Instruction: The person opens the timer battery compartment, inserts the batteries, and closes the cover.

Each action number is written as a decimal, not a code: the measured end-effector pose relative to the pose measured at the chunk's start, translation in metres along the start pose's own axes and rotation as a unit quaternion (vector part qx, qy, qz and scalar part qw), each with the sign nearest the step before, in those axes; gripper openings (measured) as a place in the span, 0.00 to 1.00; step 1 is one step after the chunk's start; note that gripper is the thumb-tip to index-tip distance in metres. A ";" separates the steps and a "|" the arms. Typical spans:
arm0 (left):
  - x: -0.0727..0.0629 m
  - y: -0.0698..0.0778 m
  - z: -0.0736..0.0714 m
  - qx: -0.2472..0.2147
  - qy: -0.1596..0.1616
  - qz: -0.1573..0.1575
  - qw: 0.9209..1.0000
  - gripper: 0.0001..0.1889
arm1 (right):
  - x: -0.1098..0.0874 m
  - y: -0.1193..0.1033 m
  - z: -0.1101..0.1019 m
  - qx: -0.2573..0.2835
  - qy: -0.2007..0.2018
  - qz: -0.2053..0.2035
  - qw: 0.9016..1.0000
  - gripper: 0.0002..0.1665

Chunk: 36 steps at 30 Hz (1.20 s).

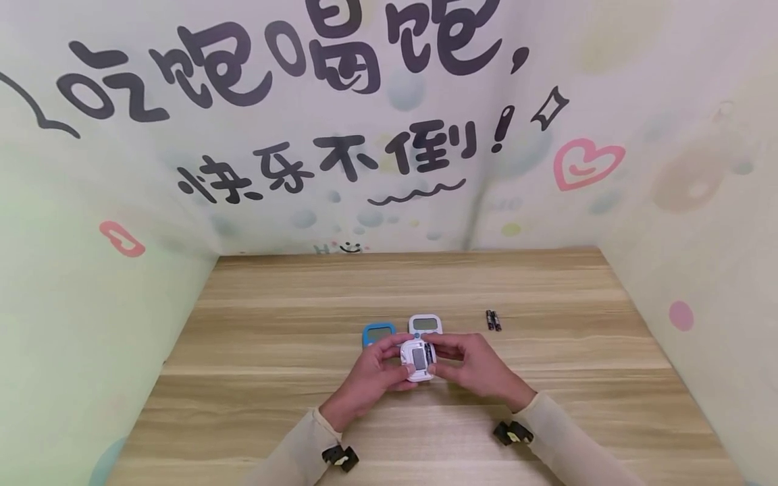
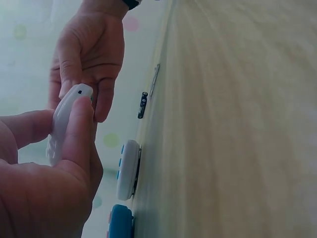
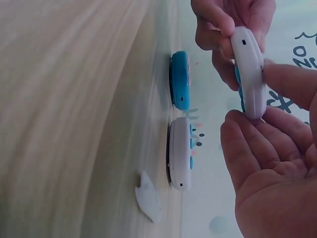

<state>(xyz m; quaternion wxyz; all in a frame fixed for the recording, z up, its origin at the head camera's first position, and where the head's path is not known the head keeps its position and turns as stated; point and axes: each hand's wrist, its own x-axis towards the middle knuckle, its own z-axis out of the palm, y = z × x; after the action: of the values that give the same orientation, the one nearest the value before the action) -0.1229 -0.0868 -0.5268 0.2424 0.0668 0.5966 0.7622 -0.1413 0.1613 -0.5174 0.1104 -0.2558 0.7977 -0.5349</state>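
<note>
A white digital timer is held above the table with its back turned up. The battery slot along its right side is uncovered, with a dark battery showing in it. My left hand grips the timer's left side between thumb and fingers. On the other side, my right hand pinches the edge by the slot, thumb on the back and fingers beyond. In the right wrist view, the timer is edge-on between both hands.
Behind the hands lie a blue timer and another white timer, screens up. Two black batteries lie side by side to the right. A small white plastic piece rests near the white timer. Printed cloth walls surround the wooden table.
</note>
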 end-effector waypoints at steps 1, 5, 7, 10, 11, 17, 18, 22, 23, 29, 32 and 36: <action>0.000 0.000 0.000 0.002 -0.001 -0.002 1.000 0.32 | -0.001 0.000 -0.001 -0.013 0.003 0.001 1.000 0.31; 0.001 -0.001 -0.001 0.007 0.005 -0.003 1.000 0.32 | -0.002 0.001 -0.006 -0.054 0.012 -0.002 0.998 0.30; 0.000 -0.001 -0.002 0.006 0.011 0.002 1.000 0.32 | -0.002 0.002 -0.009 -0.055 0.016 -0.002 0.998 0.29; -0.001 -0.001 -0.005 0.003 0.021 0.007 1.000 0.32 | -0.002 0.006 -0.016 -0.046 0.027 0.001 0.999 0.27; -0.001 -0.001 -0.006 0.003 0.023 0.007 1.000 0.33 | -0.003 0.008 -0.018 -0.042 0.032 0.005 0.999 0.27; -0.004 0.001 -0.009 -0.004 0.034 0.005 0.999 0.34 | -0.006 0.020 -0.036 -0.057 0.056 0.029 0.996 0.29; -0.004 0.002 -0.010 -0.004 0.035 0.005 0.999 0.34 | -0.007 0.021 -0.039 -0.064 0.058 0.034 0.996 0.29; -0.006 0.004 -0.011 -0.004 0.039 0.005 0.999 0.33 | -0.013 0.026 -0.048 -0.087 0.057 0.056 0.993 0.32; -0.006 0.005 -0.011 -0.003 0.039 0.004 0.999 0.33 | -0.014 0.028 -0.049 -0.090 0.054 0.060 0.993 0.32; -0.008 0.006 -0.012 -0.002 0.038 0.001 0.999 0.33 | -0.022 0.037 -0.053 -0.132 0.019 0.076 0.988 0.36; -0.008 0.007 -0.012 0.001 0.036 -0.001 0.999 0.33 | -0.025 0.040 -0.053 -0.161 0.003 0.079 0.984 0.38; -0.008 0.007 -0.012 0.001 0.034 -0.003 0.999 0.33 | -0.025 0.040 -0.053 -0.196 -0.015 0.079 0.977 0.38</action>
<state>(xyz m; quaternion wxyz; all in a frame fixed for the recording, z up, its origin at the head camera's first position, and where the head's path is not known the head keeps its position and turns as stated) -0.1229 -0.1023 -0.5216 0.2243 0.0394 0.6054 0.7626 -0.1552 0.2286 -0.5353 0.1116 -0.2168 0.9030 -0.3537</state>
